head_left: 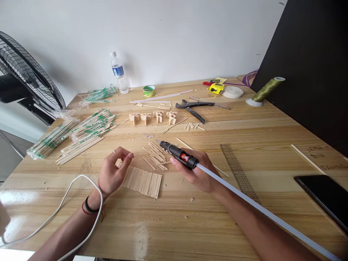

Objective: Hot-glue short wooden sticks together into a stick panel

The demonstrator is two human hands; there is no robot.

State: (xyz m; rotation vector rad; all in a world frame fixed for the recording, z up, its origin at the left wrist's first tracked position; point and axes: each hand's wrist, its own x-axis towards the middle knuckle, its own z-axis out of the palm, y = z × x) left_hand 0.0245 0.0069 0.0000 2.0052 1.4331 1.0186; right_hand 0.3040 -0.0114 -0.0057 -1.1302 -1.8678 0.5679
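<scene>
My right hand (194, 174) is wrapped round a black glue gun (179, 154), its nozzle pointing up and to the left; a long clear glue stick (244, 198) runs out of its back end. My left hand (115, 168) has its fingers curled, thumb near the fingertips, at the left end of a flat panel of short wooden sticks (143, 181). A small light tip shows by its index finger, but what the fingers hold is too small to make out. Between the hands lies a loose pile of short sticks (156, 156).
Small stick assemblies (159, 116), black cutters (194, 106) and a tape measure (216, 88) lie farther back. Bundled sticks (89, 125) are at left, near a fan (29, 72). A ruler (239, 172) and phone (323, 197) lie right; a white cable (67, 192) crosses my left forearm.
</scene>
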